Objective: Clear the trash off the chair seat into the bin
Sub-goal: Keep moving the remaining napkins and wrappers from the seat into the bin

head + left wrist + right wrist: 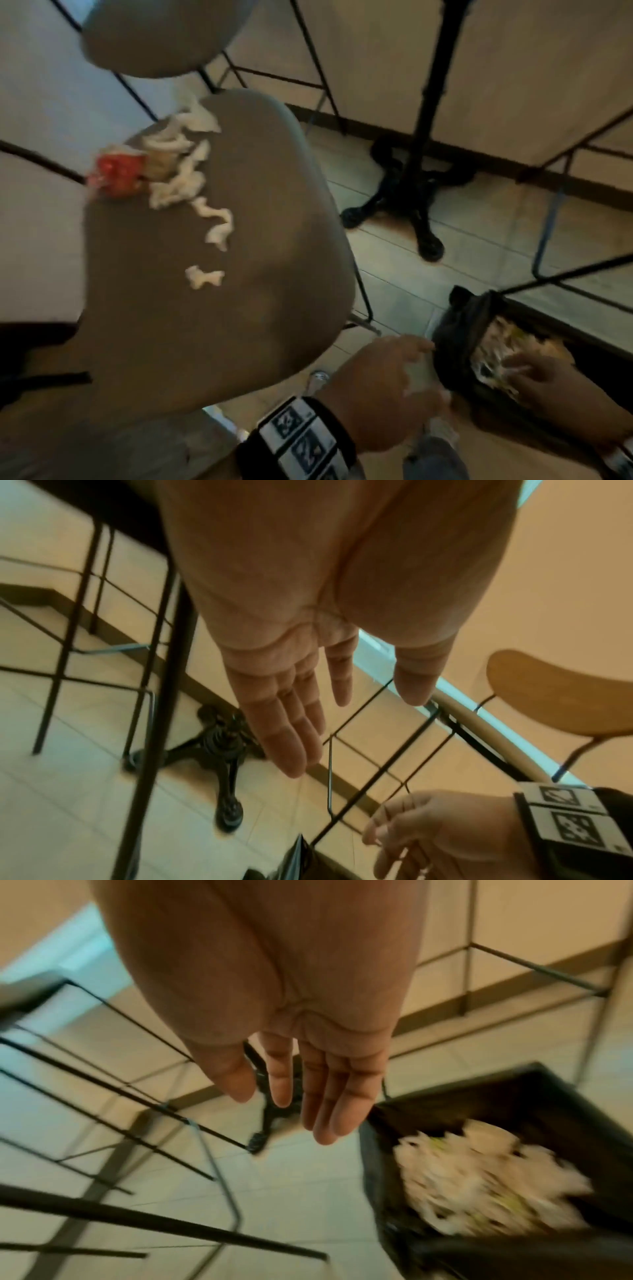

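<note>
— Hovering over the bin (455, 346), is that the right hand (561, 390)?

— Yes. It is hanging palm-down above the black-lined bin at the near right, with its fingers (325, 1096) stretched out straight and close together, and it is holding nothing. The right wrist view is showing the bin (507, 1104) just below and right of the fingertips, with pale crumpled trash (479, 1183) lying inside.

— And the left hand (383, 387)?

— It is reaching out between the seat (212, 291) and the bin, near the seat's near right edge. Its fingers (291, 723) are lying straight and relaxed, the thumb a little apart, and it is carrying nothing either. The right hand (441, 840) is showing in the lower right of the left wrist view, fingers loosely extended.

— Where is the trash on the chair sitting?

— Toward the far left of the seat. A red wrapper (114, 176) is lying at the left edge, touching a tangle of white tissue (185, 164) that is trailing nearward in a twisted strip. A small tissue scrap (204, 276) is lying apart from it, nearer the middle of the seat.

— Anything else around?

— A black table base (407, 202) is standing on the tiled floor beyond the bin, and a second seat (161, 34) is showing at the far left. The head view is blurring somewhat.
</note>
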{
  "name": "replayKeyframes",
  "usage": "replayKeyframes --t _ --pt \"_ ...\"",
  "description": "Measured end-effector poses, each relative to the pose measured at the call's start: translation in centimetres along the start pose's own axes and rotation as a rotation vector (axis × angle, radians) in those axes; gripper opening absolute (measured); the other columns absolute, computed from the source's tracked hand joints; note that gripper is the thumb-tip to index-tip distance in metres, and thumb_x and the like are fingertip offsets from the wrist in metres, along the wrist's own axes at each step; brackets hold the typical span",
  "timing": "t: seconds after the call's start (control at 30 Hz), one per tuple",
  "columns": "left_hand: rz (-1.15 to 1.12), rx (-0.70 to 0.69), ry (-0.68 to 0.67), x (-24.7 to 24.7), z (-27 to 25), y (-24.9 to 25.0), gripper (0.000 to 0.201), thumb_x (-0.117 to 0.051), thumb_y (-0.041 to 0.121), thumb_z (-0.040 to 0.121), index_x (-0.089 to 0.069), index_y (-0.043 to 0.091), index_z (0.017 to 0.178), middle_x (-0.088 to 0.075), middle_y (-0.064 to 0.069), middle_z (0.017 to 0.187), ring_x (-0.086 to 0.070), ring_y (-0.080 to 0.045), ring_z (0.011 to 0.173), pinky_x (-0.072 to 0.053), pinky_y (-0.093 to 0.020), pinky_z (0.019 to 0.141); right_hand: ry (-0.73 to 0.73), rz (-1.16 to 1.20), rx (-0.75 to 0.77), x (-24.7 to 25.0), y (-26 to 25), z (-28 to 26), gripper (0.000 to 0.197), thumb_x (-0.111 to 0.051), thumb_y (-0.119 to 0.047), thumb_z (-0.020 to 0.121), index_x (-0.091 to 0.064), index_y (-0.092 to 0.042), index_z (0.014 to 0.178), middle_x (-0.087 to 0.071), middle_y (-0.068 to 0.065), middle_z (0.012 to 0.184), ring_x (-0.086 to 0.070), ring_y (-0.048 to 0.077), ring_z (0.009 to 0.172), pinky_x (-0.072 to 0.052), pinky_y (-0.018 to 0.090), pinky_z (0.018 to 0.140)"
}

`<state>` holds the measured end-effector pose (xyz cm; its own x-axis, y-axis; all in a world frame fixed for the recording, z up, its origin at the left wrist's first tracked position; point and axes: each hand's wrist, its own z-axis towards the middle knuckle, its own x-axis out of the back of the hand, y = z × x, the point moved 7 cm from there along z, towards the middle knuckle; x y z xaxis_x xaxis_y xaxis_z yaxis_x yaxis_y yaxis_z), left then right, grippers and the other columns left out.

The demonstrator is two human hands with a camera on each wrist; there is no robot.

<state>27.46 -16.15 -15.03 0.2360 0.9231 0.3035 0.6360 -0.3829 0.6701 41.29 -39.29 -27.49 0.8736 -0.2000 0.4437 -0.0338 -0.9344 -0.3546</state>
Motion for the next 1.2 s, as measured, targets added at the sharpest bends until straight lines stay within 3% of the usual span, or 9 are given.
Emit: replayKeyframes --t 0.2,0.3,0.4,0.5,0.77,0.87,1.0,1.1,1.2 --pt "-0.064 -0.142 0.332 9.3 -12.2 -2.8 0.036 -0.070 0.053 0.087 -0.060 0.045 0.121 -0.060 0.023 0.112 -0.063 0.001 0.095 -0.054 -0.018 0.077 0.131 -0.161 0.402 2.9 -22.6 -8.4 0.018 -0.064 -0.036 0.095 -0.062 -0.037 0.113 -0.070 -0.010 0.102 -0.068 0.007 0.089 -0.052 0.030 0.077" --pt "-0.028 -0.155 0.574 13.7 -16.4 -4.5 0.030 -0.070 0.050 0.084 -0.063 0.044 0.113 -0.058 0.026 0.101 -0.060 0.001 0.092 -0.046 -0.010 0.074 0.166 -0.231 0.566 2.5 -32.2 -11.1 0.037 -0.061 -0.048 0.091 -0.057 -0.038 0.127 -0.062 -0.010 0.115 -0.064 0.008 0.095 -0.055 0.034 0.084" --pt "0.001 -0.118 0.757 17.0 -19.0 -6.4 0.035 -0.071 0.049 0.085 -0.064 0.040 0.118 -0.057 0.024 0.101 -0.057 0.000 0.097 -0.049 -0.018 0.079 0.169 -0.412 0.725 0.5 -41.0 -12.2 0.062 -0.060 -0.061 0.087 -0.041 -0.042 0.143 -0.044 -0.003 0.143 -0.057 0.018 0.117 -0.051 0.038 0.100" --pt "-0.029 -0.082 0.807 18.4 -20.3 -7.7 0.034 -0.071 0.047 0.088 -0.062 0.042 0.120 -0.054 0.026 0.104 -0.053 0.003 0.101 -0.050 -0.019 0.081 0.180 -0.639 0.815 -2.6 -48.7 -10.8 0.080 -0.062 -0.063 0.087 -0.023 -0.044 0.154 -0.014 0.006 0.167 -0.025 0.034 0.150 -0.032 0.049 0.117" --pt "-0.122 0.031 0.682 17.0 -21.7 -11.3 0.028 -0.063 0.061 0.087 -0.054 0.052 0.111 -0.050 0.033 0.121 -0.057 0.000 0.112 -0.055 -0.024 0.095 0.225 -0.759 0.812 -7.0 -60.7 -4.9 0.109 -0.071 -0.074 0.071 -0.005 -0.054 0.155 0.014 0.003 0.170 0.012 0.042 0.154 -0.012 0.073 0.115" --pt "-0.108 0.046 0.659 16.4 -21.8 -12.1 0.025 -0.059 0.065 0.087 -0.050 0.055 0.107 -0.046 0.037 0.121 -0.055 0.001 0.115 -0.052 -0.020 0.098 0.182 -0.957 0.798 -7.9 -60.8 -4.4 0.089 -0.068 -0.068 0.077 -0.019 -0.057 0.151 -0.008 0.005 0.168 -0.009 0.043 0.152 -0.022 0.071 0.113" --pt "-0.069 0.046 0.679 17.0 -21.2 -11.3 0.030 -0.058 0.060 0.092 -0.044 0.052 0.117 -0.038 0.037 0.118 -0.046 0.008 0.112 -0.043 -0.007 0.089 0.223 -0.982 0.875 -8.1 -60.0 -5.5 0.038 -0.058 -0.041 0.095 -0.054 -0.032 0.132 -0.048 0.008 0.131 -0.046 0.032 0.125 -0.046 0.048 0.100" --pt "0.013 0.001 0.748 18.5 -19.6 -9.4 0.056 -0.064 0.054 0.090 -0.040 0.043 0.139 -0.035 0.023 0.139 -0.039 0.001 0.126 -0.041 -0.019 0.105 0.140 -0.788 0.856 -7.6 -58.8 -5.8 0.023 -0.056 -0.027 0.098 -0.059 -0.026 0.121 -0.058 0.002 0.113 -0.060 0.024 0.110 -0.046 0.035 0.087" --pt "0.113 0.045 0.760 19.8 -16.6 -8.0 0.090 -0.070 0.054 0.084 -0.015 0.045 0.155 -0.007 0.008 0.165 -0.015 -0.017 0.151 -0.026 -0.032 0.118 0.084 -0.629 0.792 -6.6 -57.3 -5.8 0.030 -0.055 -0.029 0.101 -0.058 -0.021 0.129 -0.064 -0.003 0.109 -0.062 0.015 0.095 -0.048 0.031 0.082"
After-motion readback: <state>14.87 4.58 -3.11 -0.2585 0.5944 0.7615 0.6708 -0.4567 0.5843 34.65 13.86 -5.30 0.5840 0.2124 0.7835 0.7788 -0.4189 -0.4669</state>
